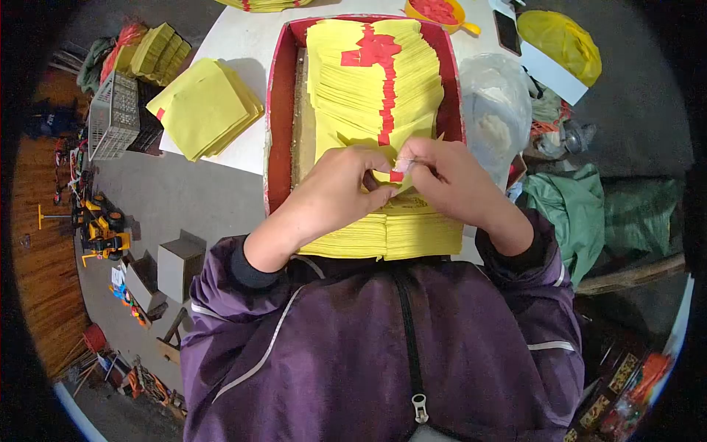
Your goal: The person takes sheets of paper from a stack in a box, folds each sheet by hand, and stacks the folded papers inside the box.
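Observation:
A red-walled tray (280,96) holds overlapping yellow papers (339,88) in a long row, with small red paper pieces (379,51) scattered and lined up down the middle. My left hand (335,184) pinches a yellow paper (383,177) with a small red patch (396,177) at its edge. Close beside it, my right hand (460,180) is closed, thumb against fingers, on something small and pale that I cannot make out. Under both hands lies a thick stack of yellow paper (383,236) at the near end of the tray.
At the left of the white table (247,44) lies a loose yellow pile (206,107). An orange-yellow scoop (460,16) with red pieces, a phone (507,33) and a clear plastic bag (493,110) are at the right. A crate (114,121) and cardboard box (180,265) stand leftward.

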Available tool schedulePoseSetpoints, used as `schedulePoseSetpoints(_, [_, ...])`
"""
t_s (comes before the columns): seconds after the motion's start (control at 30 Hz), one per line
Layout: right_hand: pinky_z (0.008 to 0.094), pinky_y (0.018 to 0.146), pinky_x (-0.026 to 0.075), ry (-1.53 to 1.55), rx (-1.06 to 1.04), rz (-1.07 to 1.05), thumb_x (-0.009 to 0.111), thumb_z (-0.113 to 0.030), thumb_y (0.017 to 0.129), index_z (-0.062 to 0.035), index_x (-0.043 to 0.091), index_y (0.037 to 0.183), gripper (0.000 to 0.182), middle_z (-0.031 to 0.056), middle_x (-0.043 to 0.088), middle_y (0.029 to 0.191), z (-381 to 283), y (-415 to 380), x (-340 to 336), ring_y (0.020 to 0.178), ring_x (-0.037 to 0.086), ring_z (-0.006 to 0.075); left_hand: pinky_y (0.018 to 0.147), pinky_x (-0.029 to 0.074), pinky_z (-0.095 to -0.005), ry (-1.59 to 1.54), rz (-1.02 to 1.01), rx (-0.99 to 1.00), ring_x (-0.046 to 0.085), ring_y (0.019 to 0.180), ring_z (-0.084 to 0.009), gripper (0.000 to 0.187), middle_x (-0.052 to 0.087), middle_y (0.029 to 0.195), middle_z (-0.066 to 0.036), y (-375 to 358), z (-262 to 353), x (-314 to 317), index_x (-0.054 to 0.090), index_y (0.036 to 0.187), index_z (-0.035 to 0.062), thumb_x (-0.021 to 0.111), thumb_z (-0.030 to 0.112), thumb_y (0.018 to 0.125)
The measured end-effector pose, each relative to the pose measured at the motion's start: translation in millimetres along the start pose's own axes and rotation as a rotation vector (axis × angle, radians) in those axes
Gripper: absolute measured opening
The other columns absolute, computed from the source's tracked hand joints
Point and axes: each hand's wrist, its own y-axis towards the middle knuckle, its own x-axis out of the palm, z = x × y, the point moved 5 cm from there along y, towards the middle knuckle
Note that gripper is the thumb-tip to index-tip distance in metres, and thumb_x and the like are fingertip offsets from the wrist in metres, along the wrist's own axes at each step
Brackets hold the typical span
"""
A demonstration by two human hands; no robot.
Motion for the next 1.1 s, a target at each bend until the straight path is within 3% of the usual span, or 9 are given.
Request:
schedulePoseSetpoints(0.17, [0.0265, 0.057, 0.039, -0.097, -0.003, -0.017, 0.055, -0.003, 0.089, -0.0066, 0.064, 0.104, 0.018, 0.001, 0.058, 0.074, 0.3, -2.2, 5.9, 0.061, 0.048, 0.012, 0.062, 0.05, -0.0362, -0.006, -0.046, -0.089, 0.061, 0.062, -0.0259, 0.016, 0.07, 0.079, -0.017, -2.1, 5.9, -1.5, 0.074, 0.095, -0.0072, 0.072, 0.004, 0.084])
schedulePoseSetpoints(0.3, [0.0277, 0.057, 0.04, -0.079, -0.107, 0.231, 0.059, 0.0, 0.087, -0.0086, 0.058, 0.109, 0.024, 0.0014, 0.061, 0.084, -11.6, -9.6, 4.5, 0.061, 0.051, 0.0129, 0.061, 0.049, -0.0371, 0.034, -0.091, -0.143, 0.059, 0.061, -0.026, 0.018, 0.07, 0.078, -0.016, -0.9, 0.7, -2.3, 0.074, 0.098, -0.0065, 0.071, 0.004, 0.084])
schedulePoseSetpoints(0.47, [0.0283, 0.056, 0.042, -0.105, -0.071, 0.146, 0.065, 0.002, 0.086, -0.0093, 0.052, 0.113, 0.032, 0.0017, 0.062, 0.093, -0.6, -13.7, 14.2, 0.062, 0.053, 0.0109, 0.055, 0.045, -0.0285, 0.054, 0.017, -0.007, 0.055, 0.058, -0.0142, 0.013, 0.068, 0.076, -0.007, -1.9, 2.6, -3.0, 0.071, 0.101, -0.0014, 0.069, 0.0, 0.088])
schedulePoseSetpoints(0.63, [0.0279, 0.057, 0.042, 0.061, 0.083, 0.158, 0.067, 0.0, 0.087, -0.008, 0.051, 0.113, 0.032, 0.0027, 0.061, 0.097, 1.1, -12.5, 12.2, 0.062, 0.053, 0.0107, 0.055, 0.045, -0.0296, -0.096, 0.098, -0.017, 0.054, 0.058, -0.0153, 0.01, 0.068, 0.077, -0.006, -7.4, 14.5, -7.7, 0.068, 0.097, 0.0007, 0.068, -0.002, 0.087])
schedulePoseSetpoints(0.83, [0.0265, 0.058, 0.043, -0.027, 0.061, 0.15, 0.068, -0.001, 0.087, -0.0076, 0.048, 0.118, 0.037, 0.0035, 0.062, 0.098, 3.1, -16.7, 16.5, 0.064, 0.054, 0.0113, 0.058, 0.046, -0.0306, 0.046, -0.001, -0.017, 0.057, 0.062, -0.0171, 0.012, 0.067, 0.083, -0.007, -7.5, 16.4, -6.0, 0.065, 0.097, 0.0011, 0.068, -0.003, 0.087])
schedulePoseSetpoints(0.97, [0.0269, 0.062, 0.044, 0.004, 0.013, 0.18, 0.068, 0.001, 0.085, -0.0073, 0.054, 0.112, 0.031, 0.0049, 0.062, 0.098, -1.0, -20.6, 15.0, 0.068, 0.056, 0.0145, 0.061, 0.047, -0.0315, 0.162, 0.056, 0.18, 0.058, 0.067, -0.0182, 0.014, 0.064, 0.088, -0.008, -9.9, 17.1, -3.2, 0.065, 0.099, 0.0009, 0.069, -0.003, 0.086])
schedulePoseSetpoints(1.1, [0.0286, 0.065, 0.046, -0.188, -0.23, 0.179, 0.068, 0.001, 0.083, -0.0069, 0.059, 0.104, 0.025, 0.005, 0.062, 0.097, -14.2, -29.6, 19.1, 0.072, 0.058, 0.0173, 0.063, 0.048, -0.0322, 0.164, 0.074, 0.112, 0.057, 0.068, -0.0191, 0.015, 0.064, 0.09, -0.009, -7.1, 10.8, -7.0, 0.066, 0.1, 0.0004, 0.07, -0.002, 0.086])
